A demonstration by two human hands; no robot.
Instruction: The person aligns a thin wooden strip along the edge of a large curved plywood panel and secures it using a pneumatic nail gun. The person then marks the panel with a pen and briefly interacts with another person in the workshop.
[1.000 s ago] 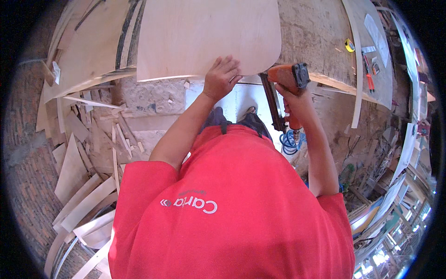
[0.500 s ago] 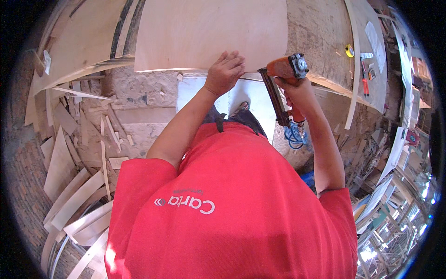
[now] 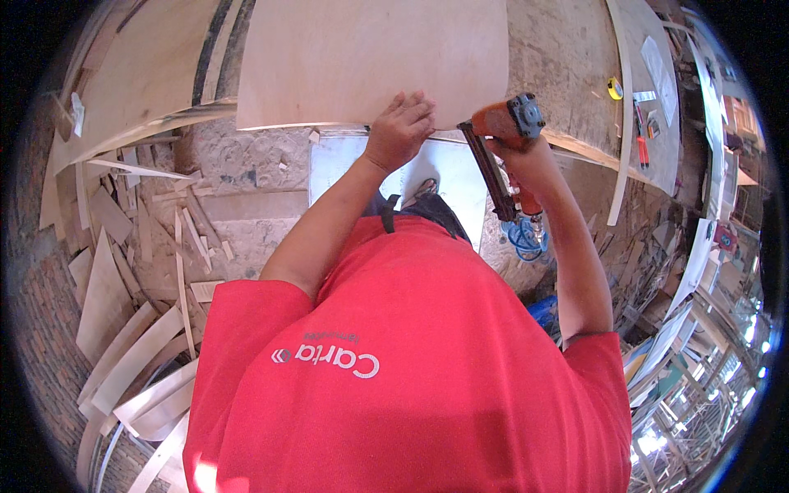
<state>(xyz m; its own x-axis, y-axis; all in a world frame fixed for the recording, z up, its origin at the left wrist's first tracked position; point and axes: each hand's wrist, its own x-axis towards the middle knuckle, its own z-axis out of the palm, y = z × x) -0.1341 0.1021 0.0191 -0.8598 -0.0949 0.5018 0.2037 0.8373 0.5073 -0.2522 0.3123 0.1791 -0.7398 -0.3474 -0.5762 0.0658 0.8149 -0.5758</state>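
While left hand (image 3: pixel 400 131) lies flat on one panel (image 3: pixel 374 53) — right hand (image 3: pixel 521 154) grips one nailer (image 3: pixel 501 122).

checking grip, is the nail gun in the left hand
No, the right hand grips the nail gun while the left hand rests on plywood.

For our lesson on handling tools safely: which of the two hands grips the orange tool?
The right hand, closed around the orange tool. The left hand holds no tool; it rests on the pale wooden sheet at its near edge.
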